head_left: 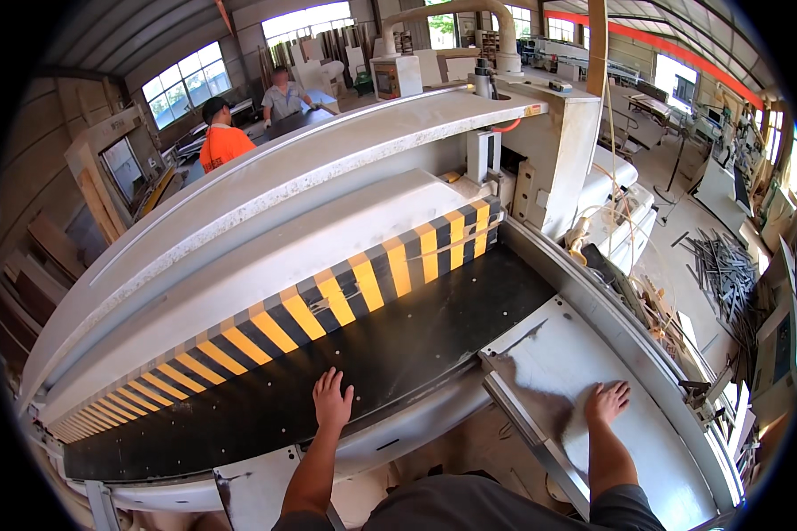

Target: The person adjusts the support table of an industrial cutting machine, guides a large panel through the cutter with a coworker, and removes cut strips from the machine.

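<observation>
My left hand (332, 399) is over the front edge of a long black machine table (416, 329), fingers extended and apart, with nothing in it. On the pale metal side table (655, 442) at the right, my right hand (607, 402) lies palm down, fingers loosely spread and holding nothing. Behind the black surface runs a long guard (363, 280) with yellow and black diagonal stripes. A dark worn patch (540, 398) marks the side table left of my right hand. Whether my left palm touches the black table is hard to tell.
A raised metal rail (646, 345) borders the side table on the right. Above the stripes stretches a long beige beam (328, 159). Beyond it, a person in orange (226, 142) and another in grey (285, 99) stand. Scrap strips (726, 274) lie piled on the right floor.
</observation>
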Motion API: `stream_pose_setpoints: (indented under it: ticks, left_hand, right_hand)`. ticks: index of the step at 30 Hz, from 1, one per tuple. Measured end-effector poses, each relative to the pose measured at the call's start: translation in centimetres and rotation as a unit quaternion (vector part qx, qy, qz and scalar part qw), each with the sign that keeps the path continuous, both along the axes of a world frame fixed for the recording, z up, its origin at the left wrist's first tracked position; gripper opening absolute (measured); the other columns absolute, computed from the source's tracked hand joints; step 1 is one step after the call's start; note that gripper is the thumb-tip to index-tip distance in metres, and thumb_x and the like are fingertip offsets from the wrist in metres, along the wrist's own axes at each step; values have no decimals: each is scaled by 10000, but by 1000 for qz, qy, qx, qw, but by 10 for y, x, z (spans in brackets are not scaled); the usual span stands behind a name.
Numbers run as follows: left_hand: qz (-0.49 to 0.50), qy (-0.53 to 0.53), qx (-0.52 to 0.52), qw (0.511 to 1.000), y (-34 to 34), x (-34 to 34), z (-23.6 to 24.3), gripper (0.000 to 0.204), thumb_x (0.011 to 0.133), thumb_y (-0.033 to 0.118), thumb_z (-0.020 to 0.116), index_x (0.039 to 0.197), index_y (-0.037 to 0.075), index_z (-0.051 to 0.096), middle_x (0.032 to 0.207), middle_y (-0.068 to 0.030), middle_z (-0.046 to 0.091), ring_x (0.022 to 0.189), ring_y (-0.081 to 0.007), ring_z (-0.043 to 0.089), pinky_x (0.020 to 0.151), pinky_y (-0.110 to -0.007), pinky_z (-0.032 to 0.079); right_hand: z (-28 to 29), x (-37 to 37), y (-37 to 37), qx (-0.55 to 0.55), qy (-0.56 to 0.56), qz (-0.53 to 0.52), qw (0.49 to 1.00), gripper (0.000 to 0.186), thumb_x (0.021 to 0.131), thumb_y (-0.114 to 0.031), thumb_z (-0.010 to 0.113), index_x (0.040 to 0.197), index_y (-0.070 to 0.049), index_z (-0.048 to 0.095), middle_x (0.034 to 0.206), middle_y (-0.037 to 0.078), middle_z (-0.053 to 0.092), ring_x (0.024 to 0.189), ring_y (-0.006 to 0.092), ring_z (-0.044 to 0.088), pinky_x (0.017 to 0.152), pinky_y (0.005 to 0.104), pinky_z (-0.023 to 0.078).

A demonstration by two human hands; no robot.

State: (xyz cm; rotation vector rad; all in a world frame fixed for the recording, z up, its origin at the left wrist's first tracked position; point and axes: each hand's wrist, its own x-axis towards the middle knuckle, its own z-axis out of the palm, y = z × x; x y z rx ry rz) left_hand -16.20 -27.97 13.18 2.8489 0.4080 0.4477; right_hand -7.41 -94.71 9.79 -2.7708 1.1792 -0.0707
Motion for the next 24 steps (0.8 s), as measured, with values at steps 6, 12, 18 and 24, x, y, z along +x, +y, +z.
stream_pose_setpoints:
  ticks: [6, 12, 18, 24]
  left_hand:
    - [1, 1, -1, 1000, -2, -1, 4, 499, 1011, 358, 632, 1420, 75, 596, 1577, -102, 504, 1464, -320, 425, 1243, -481, 287]
    - [6, 7, -4, 1000, -2, -1, 5, 496, 1008, 352, 638, 1416, 72, 599, 1574, -109, 508, 1464, -322, 424, 1243, -481, 288]
    - [4, 6, -5, 1000, -1, -1, 4, 501, 1009, 357, 634, 1422, 75, 595, 1577, -108, 506, 1465, -325, 424, 1243, -479, 289]
    - [4, 6, 0, 1000, -1, -1, 4, 501, 1012, 363, 625, 1422, 77, 595, 1580, -105, 503, 1466, -323, 423, 1245, -476, 286]
  right_hand:
    - [4, 0, 2, -1, 10, 1, 1000, 782, 1042, -458, 485, 1626, 21, 282, 1718, 162, 265, 1601, 311, 196, 1287, 494, 149]
    - [6, 0, 5, -3, 15, 1, 1000, 780, 1047, -467, 471, 1629, 15, 280, 1723, 159, 256, 1604, 310, 188, 1285, 502, 147]
    - [6, 0, 5, 4, 19, -7, 1000, 777, 1052, -471, 461, 1634, 8, 272, 1730, 147, 242, 1607, 308, 179, 1285, 502, 145]
    - [5, -1, 5, 1, 19, -5, 1000, 777, 1055, -471, 457, 1636, 8, 265, 1732, 148, 238, 1608, 306, 177, 1289, 498, 139]
